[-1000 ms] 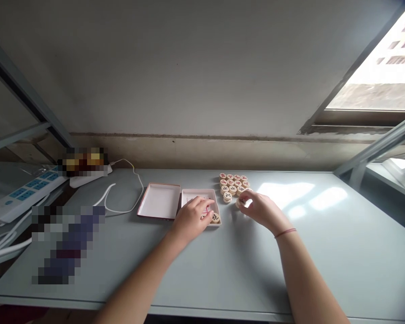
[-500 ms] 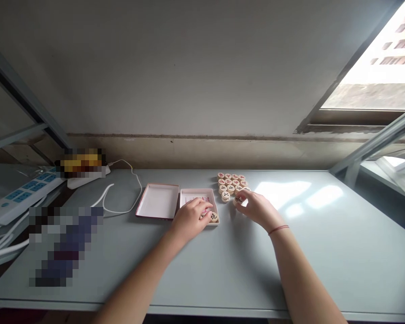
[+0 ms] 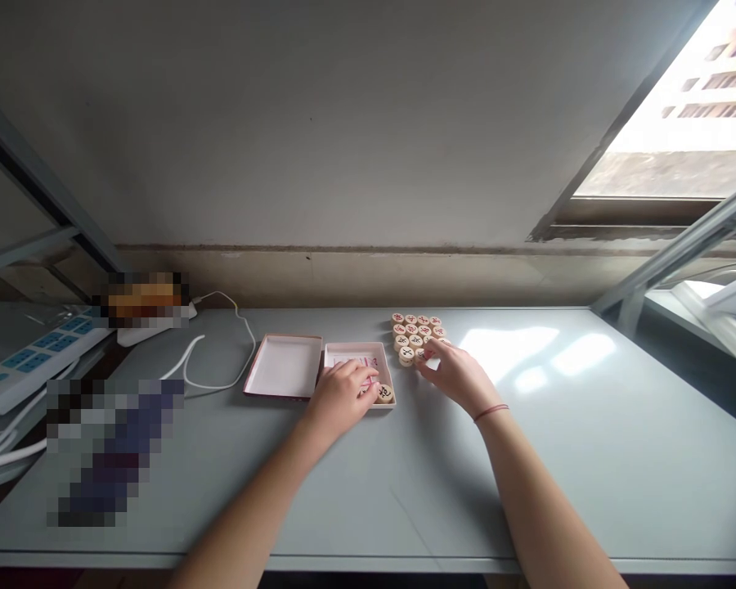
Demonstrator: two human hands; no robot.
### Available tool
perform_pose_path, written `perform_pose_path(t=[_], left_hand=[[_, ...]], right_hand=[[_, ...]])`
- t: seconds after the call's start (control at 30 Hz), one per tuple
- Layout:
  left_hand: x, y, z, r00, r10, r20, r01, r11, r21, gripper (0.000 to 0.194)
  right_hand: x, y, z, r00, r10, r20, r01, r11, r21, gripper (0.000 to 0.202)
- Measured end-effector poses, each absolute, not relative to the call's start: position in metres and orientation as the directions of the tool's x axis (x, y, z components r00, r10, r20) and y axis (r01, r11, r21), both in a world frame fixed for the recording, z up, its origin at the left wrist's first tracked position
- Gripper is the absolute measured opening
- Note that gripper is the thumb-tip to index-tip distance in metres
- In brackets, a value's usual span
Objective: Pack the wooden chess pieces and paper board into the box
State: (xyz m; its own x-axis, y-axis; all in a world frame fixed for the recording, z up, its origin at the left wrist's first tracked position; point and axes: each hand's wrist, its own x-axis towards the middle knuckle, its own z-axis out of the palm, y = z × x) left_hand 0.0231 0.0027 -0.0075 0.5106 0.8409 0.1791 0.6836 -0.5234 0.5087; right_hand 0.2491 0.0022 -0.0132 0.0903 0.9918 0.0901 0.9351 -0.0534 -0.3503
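Note:
Wooden Chinese chess pieces (image 3: 412, 329) stand in tight rows right of a small open box (image 3: 390, 372), their round faces marked in red or black. At the group's front edge, my right hand (image 3: 455, 372) has thumb and fingers closed on one Chinese chess piece (image 3: 420, 357), beside another front piece (image 3: 406, 355). The fingers partly cover the piece and its neighbours. My left hand (image 3: 343, 397) rests over the box with its fingers apart. Under its fingertips lie a black-marked piece (image 3: 384, 393) and another that is partly hidden. Printed paper (image 3: 361, 361) shows inside the box.
The box lid (image 3: 285, 366) lies inside up, left of the box. A white cable (image 3: 249, 352) loops further left. A power strip (image 3: 49, 350) and a blurred dark object (image 3: 114, 458) are at the left. The wall (image 3: 319, 274) rises behind the grey table (image 3: 356, 499).
My right hand has shifted a little left, bringing the piece next to the front piece of the group. My left hand stays over the box. The view has shifted slightly.

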Motion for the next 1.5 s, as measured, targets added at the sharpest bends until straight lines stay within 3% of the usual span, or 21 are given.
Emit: perform_pose_path(t=[0.17, 0.33, 0.53, 0.93, 1.07, 1.3, 1.5], left_hand=[[0.024, 0.001, -0.009, 0.521, 0.846, 0.11, 0.775, -0.523, 0.355, 0.029], [0.027, -0.002, -0.007, 0.545, 0.833, 0.094, 0.776, -0.544, 0.321, 0.027], [0.027, -0.004, -0.004, 0.573, 0.818, 0.042, 0.764, -0.552, 0.334, 0.029], [0.015, 0.003, -0.003, 0.624, 0.777, 0.087, 0.664, -0.585, 0.465, 0.025], [0.015, 0.005, -0.007, 0.606, 0.79, 0.088, 0.628, -0.543, 0.558, 0.021], [0.024, 0.007, -0.01, 0.338, 0.896, 0.288, 0.459, -0.424, 0.78, 0.014], [0.029, 0.004, -0.003, 0.197, 0.966, 0.168, 0.242, -0.214, 0.946, 0.018]], right_hand=[[0.232, -0.004, -0.001, 0.028, 0.974, 0.226, 0.872, 0.087, -0.482, 0.018], [0.2, -0.009, -0.002, -0.195, 0.976, 0.094, 0.776, 0.212, -0.594, 0.027], [0.195, -0.007, -0.009, -0.192, 0.981, 0.025, 0.808, 0.172, -0.563, 0.026], [0.198, -0.004, -0.018, -0.199, 0.979, 0.046, 0.801, 0.189, -0.568, 0.024], [0.198, -0.004, -0.019, -0.214, 0.97, 0.116, 0.787, 0.242, -0.568, 0.025], [0.19, -0.011, -0.01, -0.277, 0.914, 0.297, 0.697, 0.404, -0.592, 0.029], [0.183, -0.015, -0.006, -0.227, 0.889, 0.398, 0.701, 0.433, -0.567, 0.016]])
